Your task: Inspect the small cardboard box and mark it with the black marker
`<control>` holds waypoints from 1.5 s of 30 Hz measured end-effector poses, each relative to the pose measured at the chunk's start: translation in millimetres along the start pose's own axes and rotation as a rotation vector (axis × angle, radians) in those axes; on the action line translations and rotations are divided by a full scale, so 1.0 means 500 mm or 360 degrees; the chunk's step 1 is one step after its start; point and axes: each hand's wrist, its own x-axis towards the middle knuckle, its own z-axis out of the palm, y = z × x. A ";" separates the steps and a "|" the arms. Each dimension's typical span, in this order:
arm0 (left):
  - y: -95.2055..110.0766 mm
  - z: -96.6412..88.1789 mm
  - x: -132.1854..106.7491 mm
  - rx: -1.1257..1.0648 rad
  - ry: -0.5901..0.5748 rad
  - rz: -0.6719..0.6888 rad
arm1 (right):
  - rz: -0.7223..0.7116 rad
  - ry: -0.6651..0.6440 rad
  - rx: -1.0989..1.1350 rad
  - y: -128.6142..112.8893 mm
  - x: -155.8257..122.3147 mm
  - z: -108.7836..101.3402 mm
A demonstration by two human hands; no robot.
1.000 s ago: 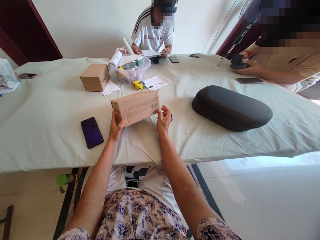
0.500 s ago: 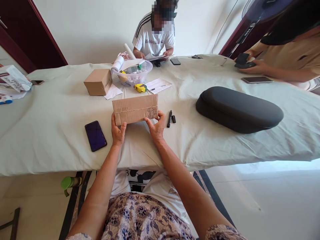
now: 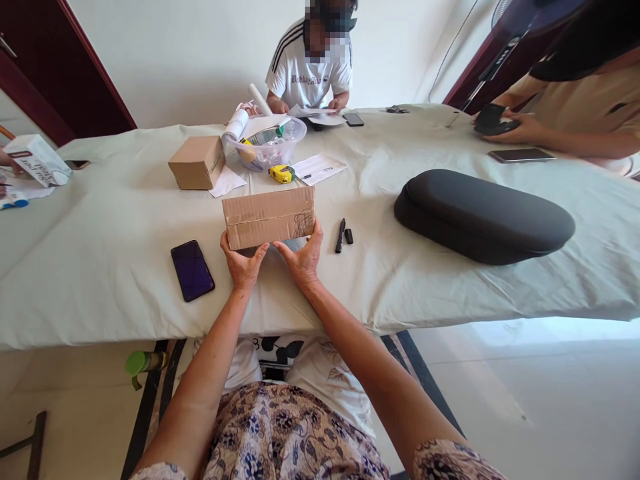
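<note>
Between my hands is a brown cardboard box (image 3: 267,219), its taped seam facing me and black scribbles near its right end. My left hand (image 3: 243,263) grips the lower left of the box, fingers at its side and thumb along the bottom edge. On the other end, my right hand (image 3: 303,259) has its fingers against the right side and its thumb pointing inward below. A black marker (image 3: 341,236) lies uncapped right of the box, with its cap (image 3: 349,237) beside it. To the left rests a dark phone (image 3: 193,270).
Behind stand another cardboard box (image 3: 196,163) and a plastic basin (image 3: 270,150) with various items. A yellow tape measure (image 3: 282,174) lies by a paper sheet (image 3: 320,168). A large dark case (image 3: 484,217) occupies the right. One person (image 3: 311,73) sits opposite, another (image 3: 575,120) at right.
My thumbs have moved closer together under the box's lower edge. The box stays in nearly the same place. At far left, a hand now shows by the white carton.
</note>
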 end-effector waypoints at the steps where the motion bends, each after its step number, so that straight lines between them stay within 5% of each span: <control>1: -0.001 0.001 0.000 -0.0023 0.0003 -0.0001 | 0.0011 -0.0001 0.0003 0.000 0.000 0.000; 10: -0.012 -0.005 0.009 -0.0262 -0.0032 -0.0055 | 0.0011 0.0029 0.0262 0.006 0.022 -0.017; 19: -0.021 -0.024 0.020 0.0102 0.0196 -0.0137 | 0.0168 0.0307 0.0530 0.019 0.050 -0.032; 26: -0.030 -0.025 0.026 0.0352 0.0003 -0.0182 | 0.0305 0.0065 0.0300 0.046 0.056 -0.024; 36: 0.002 -0.018 0.012 0.1162 -0.0243 -0.0238 | 0.0432 -0.0479 -0.0737 0.038 0.047 -0.044; 45: -0.018 -0.027 0.021 0.0845 -0.0045 -0.0193 | 0.0213 -0.0189 -0.0262 0.034 0.050 -0.041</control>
